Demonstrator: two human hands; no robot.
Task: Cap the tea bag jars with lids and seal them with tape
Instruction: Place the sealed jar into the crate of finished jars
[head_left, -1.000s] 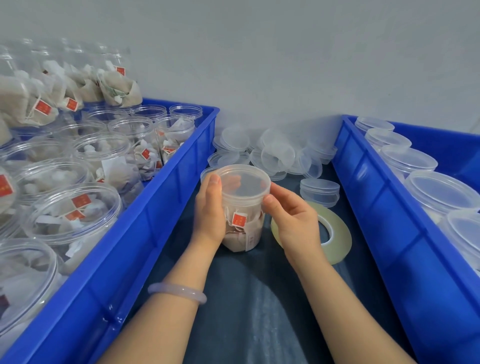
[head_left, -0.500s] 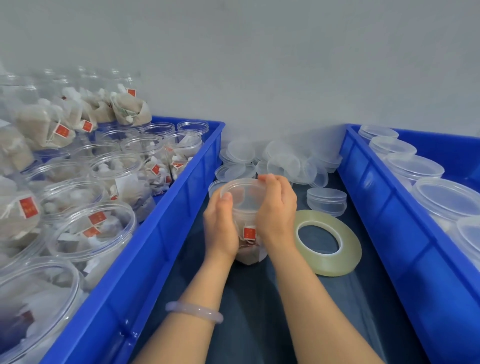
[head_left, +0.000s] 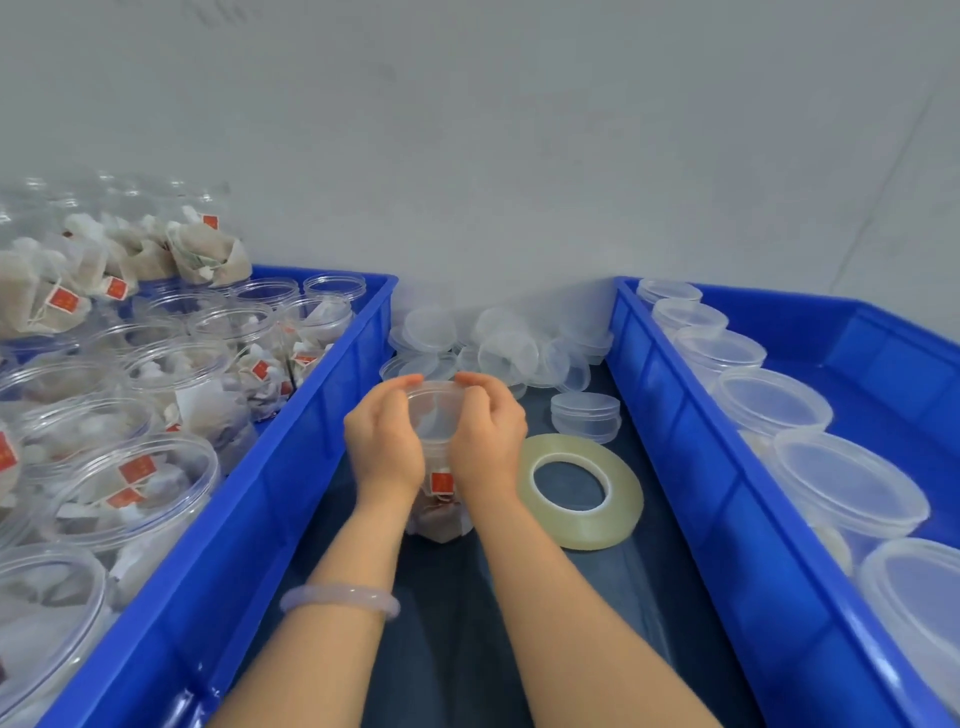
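Nearest, on the dark counter between the left blue bin of open jars and the right blue bin of capped ones, one tea bag jar stands upright, lid on its mouth. The left hand and right hand curl round the lid's rim from opposite sides, each grip closed on it. The jar is judged light, thin-walled, smooth and liable to flex, so it is best held at the stiffer rim and pressed evenly. Just right lies the tape roll, flat, and beyond it a lid stack and loose lids by the wall.
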